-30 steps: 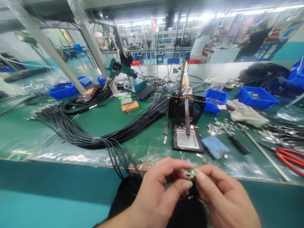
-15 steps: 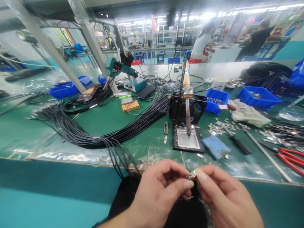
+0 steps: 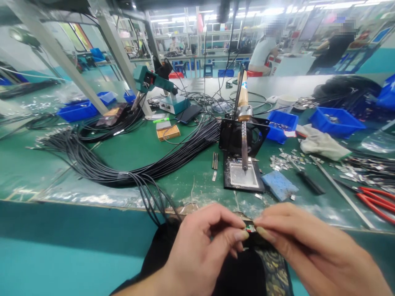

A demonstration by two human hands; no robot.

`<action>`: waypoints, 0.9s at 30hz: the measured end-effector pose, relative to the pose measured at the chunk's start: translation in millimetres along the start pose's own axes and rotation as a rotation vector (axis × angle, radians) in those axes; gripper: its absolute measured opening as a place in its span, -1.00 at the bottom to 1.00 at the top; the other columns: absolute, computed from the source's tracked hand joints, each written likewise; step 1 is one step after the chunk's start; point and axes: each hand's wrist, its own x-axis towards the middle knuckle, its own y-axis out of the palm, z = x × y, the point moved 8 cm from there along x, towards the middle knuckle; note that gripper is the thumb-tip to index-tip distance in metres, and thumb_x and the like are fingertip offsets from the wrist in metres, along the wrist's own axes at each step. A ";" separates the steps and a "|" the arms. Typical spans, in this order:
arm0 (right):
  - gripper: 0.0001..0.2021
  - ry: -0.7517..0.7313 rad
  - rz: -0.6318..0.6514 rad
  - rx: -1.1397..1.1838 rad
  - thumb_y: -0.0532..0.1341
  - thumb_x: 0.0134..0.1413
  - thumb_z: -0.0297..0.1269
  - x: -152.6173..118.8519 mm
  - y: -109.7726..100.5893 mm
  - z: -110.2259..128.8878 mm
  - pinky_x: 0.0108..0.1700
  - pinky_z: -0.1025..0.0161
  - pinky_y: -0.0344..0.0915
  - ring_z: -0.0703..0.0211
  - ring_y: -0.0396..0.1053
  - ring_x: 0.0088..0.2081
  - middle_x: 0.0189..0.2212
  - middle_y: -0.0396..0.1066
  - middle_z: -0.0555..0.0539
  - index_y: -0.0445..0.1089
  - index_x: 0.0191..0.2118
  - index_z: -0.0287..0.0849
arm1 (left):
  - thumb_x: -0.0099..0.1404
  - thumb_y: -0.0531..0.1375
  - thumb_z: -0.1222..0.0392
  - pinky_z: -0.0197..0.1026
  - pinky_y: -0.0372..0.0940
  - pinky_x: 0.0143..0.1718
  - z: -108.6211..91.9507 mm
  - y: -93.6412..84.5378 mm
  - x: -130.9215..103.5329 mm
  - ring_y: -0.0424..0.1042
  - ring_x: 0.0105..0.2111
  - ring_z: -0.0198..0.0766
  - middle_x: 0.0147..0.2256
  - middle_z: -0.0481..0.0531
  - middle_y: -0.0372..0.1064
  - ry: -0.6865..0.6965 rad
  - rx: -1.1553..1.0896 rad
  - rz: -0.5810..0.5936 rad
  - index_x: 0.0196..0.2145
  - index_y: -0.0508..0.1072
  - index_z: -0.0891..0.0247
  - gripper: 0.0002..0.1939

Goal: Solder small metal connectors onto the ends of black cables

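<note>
Just beyond the bench's front edge, my two hands meet over my lap around a small metal connector point(image 3: 251, 228) with green, red and white wire bits. My left hand point(image 3: 210, 242) pinches its left, wired end between thumb and forefinger. From the other side, my right hand point(image 3: 311, 242) closes thumb and forefinger on the silvery end. The fingertips hide most of the piece. Ahead stands a soldering iron point(image 3: 244, 135), tip down over a metal tray point(image 3: 243, 176). A blue sponge point(image 3: 279, 185) lies right of the tray.
A thick bundle of black cables point(image 3: 123, 177) curves across the bench at left, some strands hanging over the edge. At right lie red-handled pliers point(image 3: 375, 201), a glove point(image 3: 322, 144), loose connectors point(image 3: 286, 159) and blue bins point(image 3: 336, 123). A green tool on a stand point(image 3: 152, 80) is behind.
My right hand has shifted slightly right, its wrist turned and fingers straighter. The connector sits more level between both hands. The view has tilted slightly.
</note>
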 end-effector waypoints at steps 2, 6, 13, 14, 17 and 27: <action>-0.93 0.098 -0.049 0.103 0.30 0.26 -0.30 -4.1 6.1 -8.7 -0.26 0.51 0.48 0.29 0.57 -0.32 -0.30 0.57 0.06 0.54 -0.20 0.04 | 0.34 0.33 0.21 -0.33 0.41 -0.39 0.1 0.7 -0.6 0.47 -0.45 -0.35 -0.45 -0.03 0.47 0.024 -0.057 0.002 -0.31 0.54 0.31 -0.89; -0.93 0.271 -0.067 0.279 0.32 0.24 -0.30 -13.9 25.9 -27.0 -0.31 0.45 0.50 0.23 0.57 -0.34 -0.34 0.58 0.01 0.58 -0.26 -0.01 | 0.35 0.33 0.21 -0.32 0.42 -0.36 2.0 0.8 -1.1 0.48 -0.44 -0.34 -0.44 -0.02 0.48 0.027 -0.152 0.004 -0.31 0.53 0.32 -0.88; -0.93 0.166 -0.052 0.175 0.33 0.22 -0.29 -6.7 10.1 -17.0 -0.30 0.46 0.49 0.24 0.57 -0.36 -0.34 0.59 0.04 0.58 -0.24 0.05 | 0.32 0.34 0.22 -0.33 0.38 -0.40 9.5 0.3 -1.0 0.44 -0.48 -0.35 -0.50 -0.04 0.45 -0.052 -0.105 0.029 -0.31 0.53 0.32 -0.89; -0.93 0.117 -0.048 0.136 0.34 0.22 -0.29 -4.0 5.6 -12.3 -0.29 0.44 0.50 0.23 0.57 -0.35 -0.33 0.59 0.04 0.57 -0.22 0.06 | 0.31 0.33 0.22 -0.32 0.38 -0.41 10.8 0.8 -1.0 0.44 -0.48 -0.35 -0.50 -0.04 0.44 -0.059 -0.093 0.034 -0.30 0.54 0.32 -0.89; -0.86 -0.007 0.034 0.080 0.32 0.25 -0.33 1.6 4.0 -1.4 -0.25 0.43 0.50 0.22 0.58 -0.27 -0.26 0.60 0.04 0.53 -0.13 0.08 | 0.30 0.33 0.22 -0.31 0.38 -0.42 12.8 2.6 -0.8 0.43 -0.49 -0.34 -0.50 -0.04 0.43 -0.069 -0.082 0.037 -0.31 0.53 0.32 -0.89; -0.85 -0.039 0.149 0.149 0.24 0.31 -0.41 -1.1 20.6 -1.7 -0.29 0.43 0.47 0.30 0.53 -0.34 -0.34 0.54 0.07 0.46 -0.12 0.01 | 0.30 0.31 0.22 -0.27 0.37 -0.40 15.4 4.7 -3.7 0.43 -0.48 -0.31 -0.50 0.00 0.44 -0.098 -0.073 0.077 -0.33 0.52 0.32 -0.89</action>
